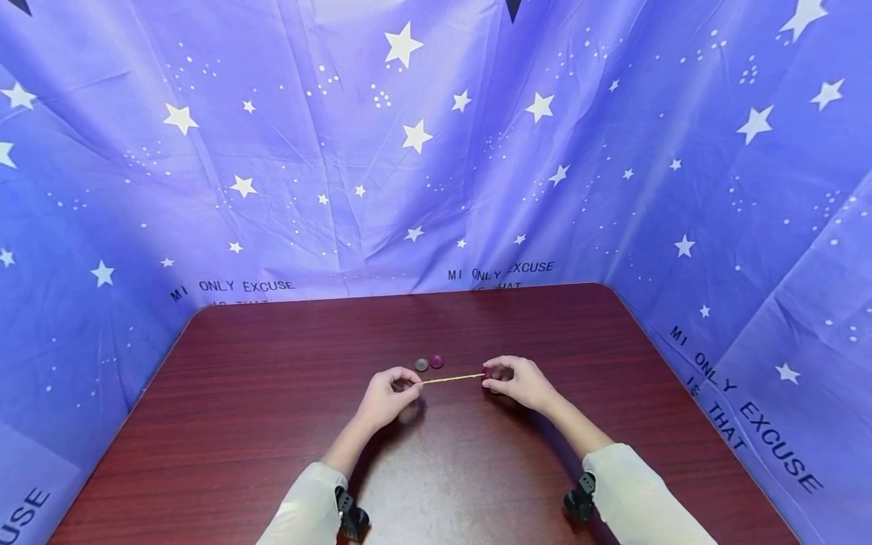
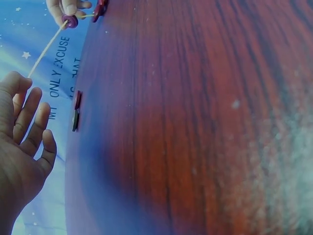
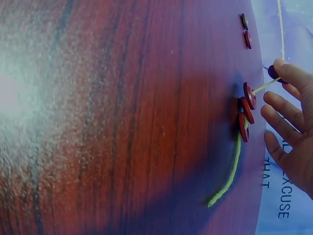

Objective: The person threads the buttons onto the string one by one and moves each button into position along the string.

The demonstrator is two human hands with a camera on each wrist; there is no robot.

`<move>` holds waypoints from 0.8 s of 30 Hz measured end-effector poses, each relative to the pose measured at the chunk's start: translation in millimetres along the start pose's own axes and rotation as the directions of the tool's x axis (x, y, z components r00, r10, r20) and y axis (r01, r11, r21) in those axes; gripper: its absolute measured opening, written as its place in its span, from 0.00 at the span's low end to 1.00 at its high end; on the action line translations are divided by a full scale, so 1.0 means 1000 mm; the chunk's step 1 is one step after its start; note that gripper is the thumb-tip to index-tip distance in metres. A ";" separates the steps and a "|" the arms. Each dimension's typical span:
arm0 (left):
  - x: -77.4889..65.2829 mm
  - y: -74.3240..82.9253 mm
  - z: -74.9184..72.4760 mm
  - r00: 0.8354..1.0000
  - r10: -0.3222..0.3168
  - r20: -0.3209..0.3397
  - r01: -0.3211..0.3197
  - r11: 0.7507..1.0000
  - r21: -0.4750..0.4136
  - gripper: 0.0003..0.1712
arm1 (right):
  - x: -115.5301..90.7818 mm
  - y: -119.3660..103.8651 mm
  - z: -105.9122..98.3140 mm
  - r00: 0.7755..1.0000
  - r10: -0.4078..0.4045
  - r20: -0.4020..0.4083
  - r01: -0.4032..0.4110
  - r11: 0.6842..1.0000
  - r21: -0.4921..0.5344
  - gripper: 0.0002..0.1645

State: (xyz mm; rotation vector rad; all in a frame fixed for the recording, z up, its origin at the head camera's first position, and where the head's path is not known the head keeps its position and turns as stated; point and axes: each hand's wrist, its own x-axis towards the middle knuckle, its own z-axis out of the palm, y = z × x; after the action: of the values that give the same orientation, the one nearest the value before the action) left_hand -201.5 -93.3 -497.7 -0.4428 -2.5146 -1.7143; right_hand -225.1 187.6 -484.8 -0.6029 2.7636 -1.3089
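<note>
Thin yellow cord (image 1: pixel 452 378) stretches taut, long axis sideways, from left hand (image 1: pixel 385 396) pinching it to right hand (image 1: pixel 526 381) pinching round dark-red button (image 2: pixel 73 21).

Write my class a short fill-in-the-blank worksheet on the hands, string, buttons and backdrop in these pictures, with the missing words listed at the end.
1. The string stretched between the left hand and right hand is coloured ____.
2. The dark red button held up on the string is in the ____ hand.
3. On the table, ____ loose buttons lie side by side.
4. The large white shapes printed on the curtain are ____.
Missing words: yellow; right; two; stars.
</note>
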 end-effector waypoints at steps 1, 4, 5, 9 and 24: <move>0.000 0.000 0.000 1.000 0.001 -0.003 -0.001 1.000 -0.002 0.02 | 0.000 0.001 0.000 1.000 0.005 0.001 -0.005 1.000 0.008 0.21; 0.000 0.000 0.000 1.000 -0.001 -0.005 0.001 1.000 0.000 0.02 | 0.000 0.003 0.000 1.000 0.019 0.002 -0.019 1.000 0.014 0.21; 0.000 0.000 0.000 1.000 -0.006 -0.004 0.006 1.000 0.001 0.03 | 0.000 0.004 0.000 1.000 0.023 0.002 -0.023 1.000 0.013 0.21; 0.002 -0.006 0.000 1.000 -0.006 0.000 0.006 1.000 0.013 0.04 | 0.000 0.006 -0.001 1.000 0.029 -0.012 -0.029 1.000 -0.010 0.20; -0.002 -0.008 0.000 1.000 -0.015 0.002 0.015 1.000 0.007 0.02 | -0.002 0.010 -0.001 0.998 0.030 -0.048 -0.031 0.999 -0.031 0.20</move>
State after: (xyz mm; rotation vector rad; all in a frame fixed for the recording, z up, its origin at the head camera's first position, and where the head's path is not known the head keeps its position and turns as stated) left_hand -201.6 -96.7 -505.6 -0.4273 -2.5311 -1.7102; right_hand -227.0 194.6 -491.9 -0.5360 2.8244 -1.2920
